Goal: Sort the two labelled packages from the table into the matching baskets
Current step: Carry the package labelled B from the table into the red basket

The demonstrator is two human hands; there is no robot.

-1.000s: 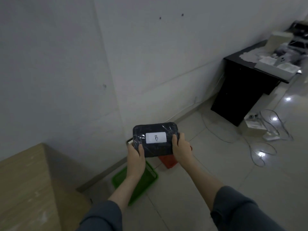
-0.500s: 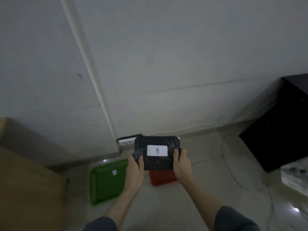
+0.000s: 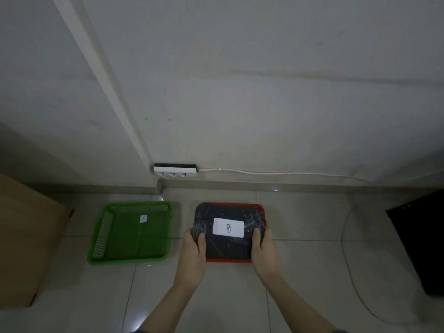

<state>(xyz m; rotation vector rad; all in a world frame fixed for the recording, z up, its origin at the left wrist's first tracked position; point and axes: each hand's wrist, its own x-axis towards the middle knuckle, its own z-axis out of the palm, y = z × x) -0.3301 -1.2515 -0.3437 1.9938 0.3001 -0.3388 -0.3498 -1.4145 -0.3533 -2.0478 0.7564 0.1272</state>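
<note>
A dark, plastic-wrapped package [image 3: 228,243] with a white label marked B is held flat over the red basket [image 3: 262,210] on the floor; only the basket's rim shows around it. My left hand [image 3: 193,258] grips the package's left edge and my right hand [image 3: 264,254] grips its right edge. Whether the package rests in the basket I cannot tell. To the left a green basket [image 3: 131,257] holds only a small white tag [image 3: 143,218]. No second package is in view.
A wooden table [image 3: 21,248] stands at the left. A white power strip [image 3: 175,171] with its cord [image 3: 276,173] runs along the wall base. Black furniture [image 3: 422,239] is at the right, with a cable [image 3: 353,277] on the tiled floor.
The view has tilted down and come closer to the baskets. Both hands have lowered the B package from above the baskets until it covers the red one.
</note>
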